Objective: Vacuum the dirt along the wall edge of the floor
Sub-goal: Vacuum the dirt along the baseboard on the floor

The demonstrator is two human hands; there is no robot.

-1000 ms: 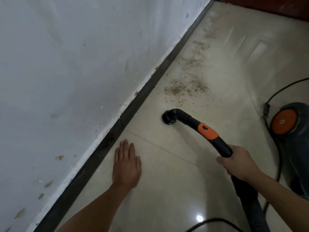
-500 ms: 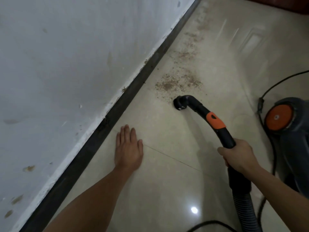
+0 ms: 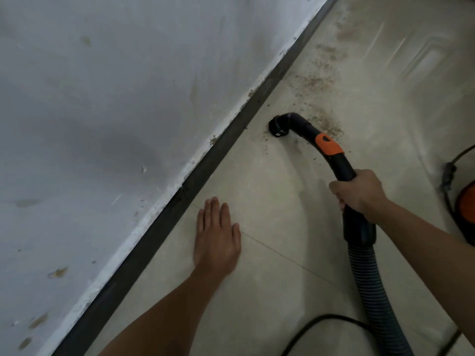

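Note:
Brown dirt [image 3: 317,82] lies scattered on the beige tiled floor beside the dark skirting board [image 3: 231,132] under the white wall [image 3: 102,98]. The black nozzle [image 3: 279,128] of the vacuum wand [image 3: 331,150], which has an orange band, rests on the floor at the near end of the dirt. My right hand [image 3: 359,192] grips the wand just above the ribbed hose [image 3: 370,283]. My left hand [image 3: 217,238] rests flat on the floor, fingers straight, close to the skirting board.
The vacuum body [image 3: 466,201], dark with an orange wheel, stands at the right edge. A black cable [image 3: 448,176] loops beside it, and another cable [image 3: 318,322] curves across the floor at the bottom. More dirt [image 3: 344,32] runs further along the wall.
The nozzle has moved forward along the floor into the near edge of the dirt patch. My right hand followed it. My left hand stays flat on the floor.

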